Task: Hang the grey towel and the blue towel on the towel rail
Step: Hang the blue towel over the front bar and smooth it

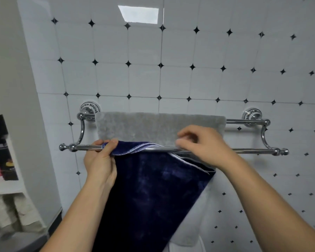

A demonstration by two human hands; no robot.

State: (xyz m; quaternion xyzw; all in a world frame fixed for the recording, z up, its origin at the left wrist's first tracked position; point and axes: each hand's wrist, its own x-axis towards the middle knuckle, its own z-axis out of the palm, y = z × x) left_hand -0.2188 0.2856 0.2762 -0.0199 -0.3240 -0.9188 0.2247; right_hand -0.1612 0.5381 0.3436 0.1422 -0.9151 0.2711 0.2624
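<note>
A chrome double towel rail [247, 150] is fixed to the tiled wall. The grey towel [144, 126] hangs over its rear bar. The dark blue towel [153, 193] hangs in front, its white-stitched top edge folded over the front bar near the left. My left hand [100, 162] pinches the blue towel's upper left corner at the front bar. My right hand [204, 144] is over the front bar with curled fingers near the towel's edge; whether it holds the cloth I cannot tell.
White wall tiles with small black diamonds [171, 70] surround the rail. At the left a shelf [5, 188] carries dark and pink boxes [0, 151], with pale rolls below it.
</note>
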